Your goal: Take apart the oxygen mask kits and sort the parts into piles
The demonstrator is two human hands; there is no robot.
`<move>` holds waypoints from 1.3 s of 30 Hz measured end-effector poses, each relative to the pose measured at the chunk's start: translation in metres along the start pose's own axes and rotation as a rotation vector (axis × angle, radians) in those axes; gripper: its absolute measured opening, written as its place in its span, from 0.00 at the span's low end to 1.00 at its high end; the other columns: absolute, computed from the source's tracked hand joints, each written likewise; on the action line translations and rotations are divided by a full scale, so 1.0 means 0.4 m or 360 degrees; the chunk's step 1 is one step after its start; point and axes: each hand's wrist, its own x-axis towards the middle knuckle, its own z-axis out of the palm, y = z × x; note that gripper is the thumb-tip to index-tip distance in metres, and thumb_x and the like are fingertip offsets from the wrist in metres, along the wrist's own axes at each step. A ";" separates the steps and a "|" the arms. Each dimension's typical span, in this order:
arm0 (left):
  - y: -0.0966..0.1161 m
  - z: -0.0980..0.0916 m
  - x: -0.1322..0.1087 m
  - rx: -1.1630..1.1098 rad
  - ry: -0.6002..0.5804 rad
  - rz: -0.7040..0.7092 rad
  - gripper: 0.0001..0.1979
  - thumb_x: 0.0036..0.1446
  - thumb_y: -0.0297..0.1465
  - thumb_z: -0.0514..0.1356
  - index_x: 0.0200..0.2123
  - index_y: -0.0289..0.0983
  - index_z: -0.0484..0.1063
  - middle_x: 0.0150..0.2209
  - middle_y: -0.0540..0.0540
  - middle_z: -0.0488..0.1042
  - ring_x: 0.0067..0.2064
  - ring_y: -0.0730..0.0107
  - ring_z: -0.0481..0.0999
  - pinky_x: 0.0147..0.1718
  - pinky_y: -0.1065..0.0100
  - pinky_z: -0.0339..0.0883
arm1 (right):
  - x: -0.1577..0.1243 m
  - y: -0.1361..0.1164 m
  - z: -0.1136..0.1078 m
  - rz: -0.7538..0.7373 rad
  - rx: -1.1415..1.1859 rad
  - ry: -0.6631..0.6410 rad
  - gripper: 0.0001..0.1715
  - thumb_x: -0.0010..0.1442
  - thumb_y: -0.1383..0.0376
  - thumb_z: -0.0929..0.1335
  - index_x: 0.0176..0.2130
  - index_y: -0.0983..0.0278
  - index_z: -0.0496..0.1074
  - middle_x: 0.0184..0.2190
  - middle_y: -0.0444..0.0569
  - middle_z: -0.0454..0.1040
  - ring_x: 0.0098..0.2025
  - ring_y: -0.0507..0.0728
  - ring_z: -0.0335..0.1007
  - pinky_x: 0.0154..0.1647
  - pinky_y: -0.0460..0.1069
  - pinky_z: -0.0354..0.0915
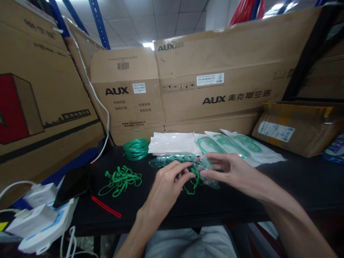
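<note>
My left hand point(168, 186) and my right hand point(228, 172) meet over the black table point(295, 182), both pinching a clear plastic mask with green elastic straps point(188, 161). The fingers of each hand are curled onto the mask and a loop of green strap hangs below them. A loose heap of green elastic bands point(120, 179) lies left of my left hand. A coil of green tubing point(136, 148) sits behind that heap.
White sealed packets point(173, 143) and packets showing green tubing point(233, 143) lie behind my hands. Cardboard boxes point(215, 79) wall the back and left. A black phone point(72, 184), a red strip point(106, 208), white chargers and a power strip point(40, 215) sit at the left edge.
</note>
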 end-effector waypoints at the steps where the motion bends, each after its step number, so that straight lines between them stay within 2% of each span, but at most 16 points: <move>1: 0.002 0.001 -0.001 0.0017 -0.0001 0.0005 0.09 0.64 0.33 0.61 0.46 0.40 0.79 0.38 0.49 0.77 0.31 0.72 0.74 0.30 0.73 0.67 | 0.000 0.001 0.002 0.0005 0.0012 -0.0025 0.16 0.52 0.62 0.78 0.42 0.58 0.81 0.43 0.48 0.81 0.47 0.64 0.78 0.45 0.53 0.74; 6: 0.006 -0.007 -0.007 0.0073 -0.0037 -0.0010 0.07 0.65 0.34 0.61 0.38 0.39 0.79 0.36 0.50 0.76 0.30 0.73 0.74 0.29 0.74 0.66 | -0.005 0.001 -0.005 0.0023 -0.0021 -0.0023 0.20 0.52 0.61 0.78 0.45 0.60 0.80 0.44 0.49 0.81 0.49 0.65 0.78 0.46 0.52 0.74; 12: 0.007 -0.005 -0.009 -0.0028 -0.0032 -0.0029 0.09 0.63 0.35 0.62 0.42 0.39 0.79 0.34 0.51 0.75 0.23 0.78 0.68 0.25 0.75 0.65 | -0.002 -0.008 -0.008 0.0049 -0.0075 -0.0102 0.20 0.54 0.59 0.77 0.46 0.62 0.78 0.45 0.50 0.80 0.50 0.63 0.77 0.48 0.50 0.73; 15: 0.009 -0.003 -0.008 -0.0017 -0.0014 -0.0034 0.08 0.63 0.34 0.63 0.41 0.38 0.80 0.33 0.51 0.76 0.20 0.80 0.66 0.24 0.75 0.63 | 0.000 -0.008 0.000 0.0010 -0.0057 -0.0139 0.19 0.55 0.59 0.76 0.45 0.63 0.77 0.45 0.49 0.80 0.49 0.62 0.77 0.47 0.50 0.73; 18: 0.016 -0.002 -0.007 0.0067 -0.0023 -0.0051 0.07 0.63 0.32 0.63 0.38 0.37 0.81 0.33 0.51 0.76 0.22 0.79 0.67 0.26 0.74 0.63 | 0.000 -0.004 0.007 -0.0016 -0.0028 -0.0139 0.19 0.55 0.60 0.76 0.46 0.62 0.77 0.45 0.49 0.80 0.49 0.61 0.77 0.47 0.50 0.73; 21: 0.025 -0.009 -0.009 0.0133 -0.0079 -0.0081 0.07 0.63 0.32 0.62 0.37 0.37 0.80 0.33 0.50 0.76 0.27 0.74 0.71 0.29 0.73 0.63 | 0.003 0.000 -0.003 -0.0002 -0.0028 -0.0135 0.22 0.54 0.59 0.77 0.48 0.62 0.78 0.45 0.49 0.81 0.49 0.62 0.78 0.48 0.51 0.74; 23: 0.029 -0.017 -0.010 0.0146 -0.0132 -0.0109 0.07 0.63 0.33 0.62 0.36 0.38 0.81 0.33 0.50 0.76 0.30 0.73 0.73 0.31 0.73 0.63 | 0.006 0.003 -0.025 0.0015 -0.0087 -0.0025 0.23 0.51 0.58 0.78 0.47 0.62 0.79 0.44 0.51 0.81 0.48 0.64 0.78 0.47 0.53 0.74; 26: 0.026 -0.031 -0.011 0.0125 -0.0191 -0.0138 0.07 0.63 0.34 0.63 0.35 0.39 0.81 0.33 0.51 0.76 0.31 0.73 0.72 0.32 0.73 0.62 | 0.009 0.009 -0.067 0.0046 -0.0219 0.0274 0.25 0.48 0.56 0.79 0.45 0.62 0.80 0.41 0.53 0.83 0.43 0.66 0.80 0.45 0.58 0.75; 28: 0.021 -0.033 -0.011 0.0090 -0.0184 -0.0147 0.08 0.63 0.34 0.63 0.35 0.39 0.81 0.32 0.51 0.76 0.31 0.74 0.72 0.32 0.73 0.62 | 0.009 0.012 -0.084 0.0053 -0.0255 0.0328 0.26 0.47 0.57 0.79 0.46 0.61 0.81 0.40 0.53 0.83 0.41 0.66 0.80 0.45 0.59 0.75; 31: 0.014 -0.023 -0.007 0.0013 -0.0116 -0.0173 0.08 0.61 0.34 0.64 0.40 0.39 0.82 0.31 0.52 0.76 0.28 0.74 0.71 0.31 0.73 0.63 | 0.009 0.015 -0.074 0.0018 -0.0206 0.0167 0.24 0.48 0.60 0.79 0.46 0.59 0.81 0.43 0.50 0.82 0.45 0.66 0.80 0.47 0.56 0.75; 34: 0.015 -0.008 -0.002 -0.0077 -0.0057 -0.0246 0.14 0.60 0.34 0.65 0.48 0.37 0.80 0.32 0.51 0.77 0.23 0.76 0.69 0.29 0.73 0.64 | 0.009 0.014 -0.039 0.0000 -0.0098 -0.0033 0.23 0.51 0.60 0.78 0.48 0.59 0.80 0.44 0.49 0.82 0.47 0.63 0.79 0.47 0.52 0.75; 36: 0.018 -0.001 -0.001 -0.0091 -0.0056 -0.0280 0.13 0.61 0.34 0.65 0.47 0.36 0.81 0.30 0.51 0.76 0.21 0.77 0.67 0.27 0.72 0.64 | 0.009 0.011 -0.016 0.0002 -0.0051 -0.0119 0.24 0.53 0.60 0.77 0.50 0.60 0.78 0.45 0.49 0.81 0.48 0.62 0.79 0.47 0.51 0.74; 39: 0.020 0.004 -0.002 -0.0043 -0.0069 -0.0296 0.09 0.61 0.33 0.64 0.39 0.36 0.83 0.28 0.52 0.75 0.20 0.77 0.68 0.27 0.72 0.63 | 0.008 0.005 0.009 0.0007 -0.0067 -0.0131 0.25 0.53 0.58 0.77 0.49 0.63 0.77 0.46 0.50 0.81 0.49 0.62 0.78 0.47 0.51 0.74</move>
